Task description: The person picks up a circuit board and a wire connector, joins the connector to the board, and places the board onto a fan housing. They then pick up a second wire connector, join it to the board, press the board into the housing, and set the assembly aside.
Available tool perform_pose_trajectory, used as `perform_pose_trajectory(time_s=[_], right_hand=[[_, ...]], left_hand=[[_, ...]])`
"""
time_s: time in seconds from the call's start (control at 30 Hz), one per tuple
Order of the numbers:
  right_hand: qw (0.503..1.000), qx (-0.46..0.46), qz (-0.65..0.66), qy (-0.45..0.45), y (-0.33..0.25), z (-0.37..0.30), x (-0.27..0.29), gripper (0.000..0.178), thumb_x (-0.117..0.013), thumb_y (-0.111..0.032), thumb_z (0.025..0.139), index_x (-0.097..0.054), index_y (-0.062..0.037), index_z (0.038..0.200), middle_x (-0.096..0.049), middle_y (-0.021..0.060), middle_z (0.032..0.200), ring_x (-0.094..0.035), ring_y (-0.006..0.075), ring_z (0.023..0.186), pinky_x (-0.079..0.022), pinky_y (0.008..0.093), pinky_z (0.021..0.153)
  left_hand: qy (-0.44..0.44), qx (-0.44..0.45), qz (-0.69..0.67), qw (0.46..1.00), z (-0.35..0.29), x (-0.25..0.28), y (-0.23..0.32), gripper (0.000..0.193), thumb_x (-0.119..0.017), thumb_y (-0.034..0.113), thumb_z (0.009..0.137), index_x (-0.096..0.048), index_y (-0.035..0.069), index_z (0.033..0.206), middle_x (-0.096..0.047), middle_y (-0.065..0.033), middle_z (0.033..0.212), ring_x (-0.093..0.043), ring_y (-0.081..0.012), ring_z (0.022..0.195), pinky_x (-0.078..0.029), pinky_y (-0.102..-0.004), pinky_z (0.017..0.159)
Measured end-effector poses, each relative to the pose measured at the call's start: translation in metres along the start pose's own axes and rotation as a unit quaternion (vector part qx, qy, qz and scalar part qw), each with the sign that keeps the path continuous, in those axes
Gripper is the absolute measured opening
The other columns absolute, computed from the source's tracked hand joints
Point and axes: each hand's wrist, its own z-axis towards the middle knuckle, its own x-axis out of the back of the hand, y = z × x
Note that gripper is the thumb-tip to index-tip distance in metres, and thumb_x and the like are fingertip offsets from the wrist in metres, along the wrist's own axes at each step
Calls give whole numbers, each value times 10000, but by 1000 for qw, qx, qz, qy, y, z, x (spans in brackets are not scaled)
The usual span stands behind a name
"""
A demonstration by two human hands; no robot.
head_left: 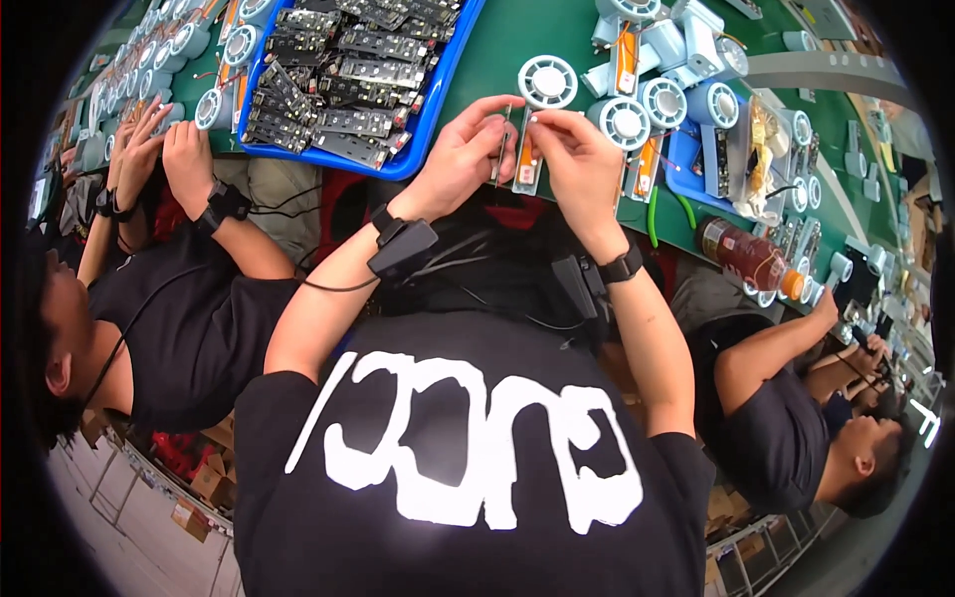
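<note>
Over the table's near edge, my left hand pinches a thin circuit board seen nearly edge-on. Right beside it is a pale blue handheld fan, its round grille pointing away from me. The fan's opened handle shows an orange battery. Thumb and index finger of my right hand are closed at the top of that handle, just below the grille. Whether a wire lies between those fingertips is too small to tell. Both wrists carry black bands with a dark module.
A blue tray heaped with circuit boards stands left. More fan parts, green-handled pliers, a small blue bin and a drink bottle lie right. Co-workers sit close on both sides, one's hands at left.
</note>
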Motion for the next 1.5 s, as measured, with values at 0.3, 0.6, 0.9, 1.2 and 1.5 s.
perform_pose_trajectory(time_s=[0.3, 0.6, 0.9, 1.2, 1.5], right_hand=[[996, -16, 80, 29, 3, -4, -1, 139, -661, 26, 963, -707, 63, 1089, -729, 70, 933, -687, 112, 815, -545, 229, 740], [988, 117, -98, -15, -1, -3, 5, 121, -651, 25, 967, -709, 56, 1069, -725, 74, 945, -691, 121, 824, -548, 235, 737], [998, 48, 5, -29, 8, -7, 10, 102, -606, 8, 1001, -670, 52, 1067, -718, 83, 974, -694, 124, 805, -557, 247, 712], [980, -62, 181, 50, 0, -4, 0, 97, -552, -29, 1042, -619, 34, 1074, -714, 84, 967, -675, 97, 791, -549, 238, 693], [994, -52, 98, 20, 1, -1, -2, 109, -615, -47, 1017, -648, 33, 1082, -721, 57, 934, -664, 70, 785, -528, 217, 673]], left_hand=[[25, -44, 68, 996, -3, -7, -6, 229, -490, 144, 1079, -536, 44, 1280, -617, -110, 1020, -637, -180, 713, -528, -312, 616], [33, -29, -99, 994, -8, -9, -6, 361, -525, 136, 1064, -481, 32, 1406, -650, -104, 1032, -676, -173, 873, -552, -314, 722], [138, -128, -57, 980, -7, -51, 30, 350, -594, 96, 1037, -483, 20, 1360, -659, -104, 1006, -686, -209, 984, -561, -363, 893], [201, -106, 131, 965, -21, -44, 3, 245, -688, -48, 932, -470, 63, 933, -691, -117, 1053, -672, -164, 926, -548, -335, 909], [180, -67, 358, 914, -28, -26, 4, 290, -748, -84, 846, -510, 66, 912, -577, -27, 915, -572, -69, 815, -471, -227, 724]])
